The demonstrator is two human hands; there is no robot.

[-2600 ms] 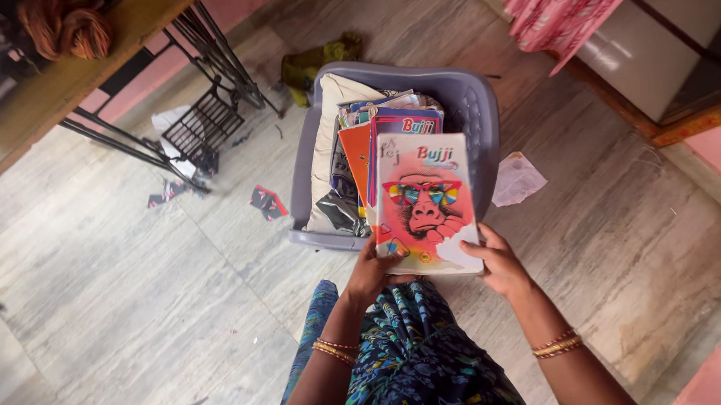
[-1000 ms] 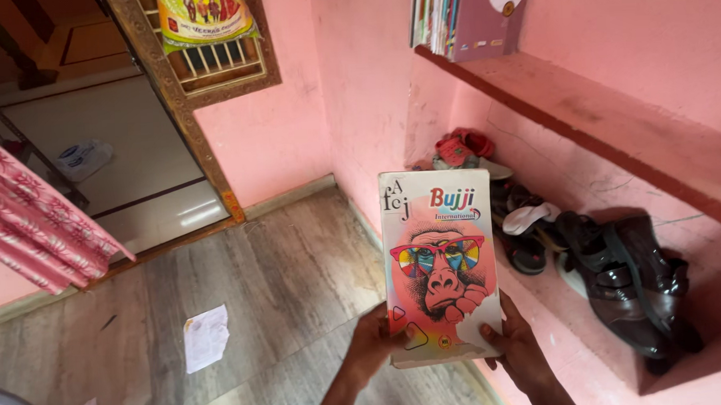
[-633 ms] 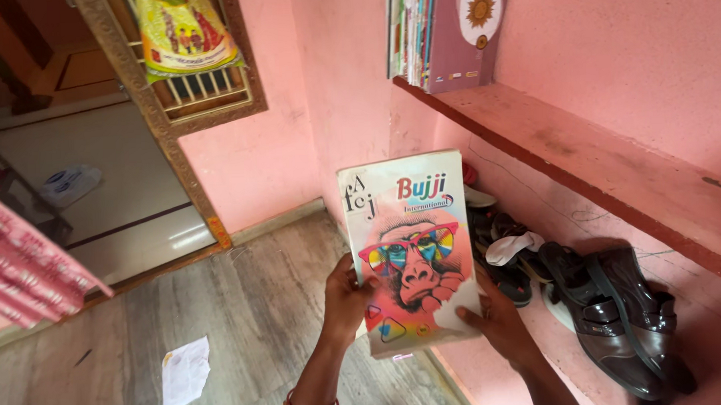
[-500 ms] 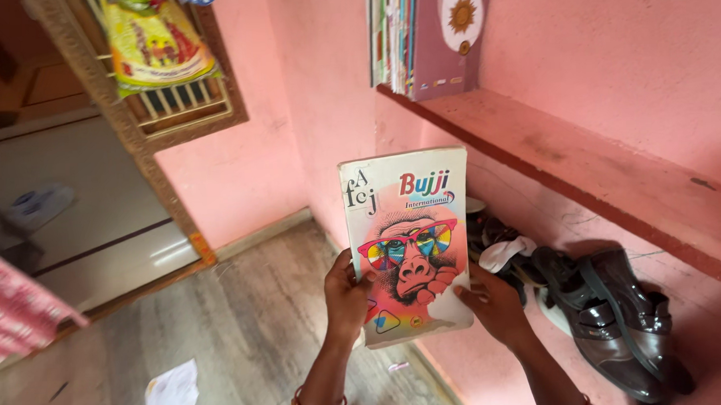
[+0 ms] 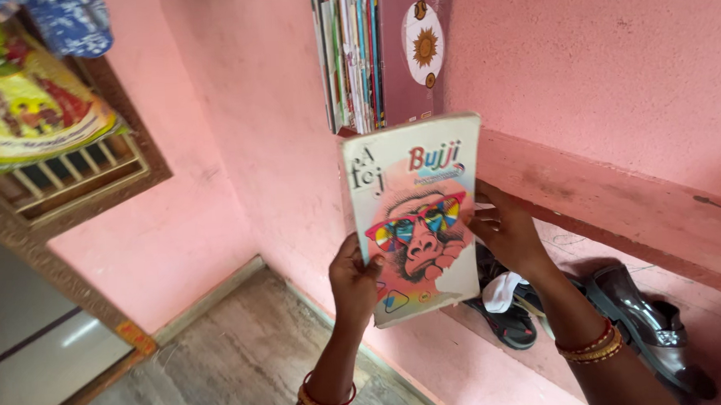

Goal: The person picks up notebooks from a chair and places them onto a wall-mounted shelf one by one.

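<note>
I hold a notebook (image 5: pixel 413 213) upright in both hands; its cover shows a pink ape face with rainbow glasses. My left hand (image 5: pixel 354 281) grips its lower left edge. My right hand (image 5: pixel 505 229) holds its right edge, higher up. The notebook's top sits just below a row of upright books (image 5: pixel 355 55) standing on a pink wall shelf (image 5: pixel 608 194), with a maroon book (image 5: pixel 415 53) at the row's right end.
Dark shoes (image 5: pixel 644 324) and sandals (image 5: pixel 504 321) lie on a lower ledge under the shelf. A barred wooden window frame (image 5: pixel 80 176) with a hanging printed bag (image 5: pixel 30 110) is at the left. The pink wall corner is behind the notebook; grey floor (image 5: pixel 222 367) lies below.
I turned from the basket of books on the floor to the wall shelf. The notebook rose toward the row of books, and my right hand slid up its right edge.
</note>
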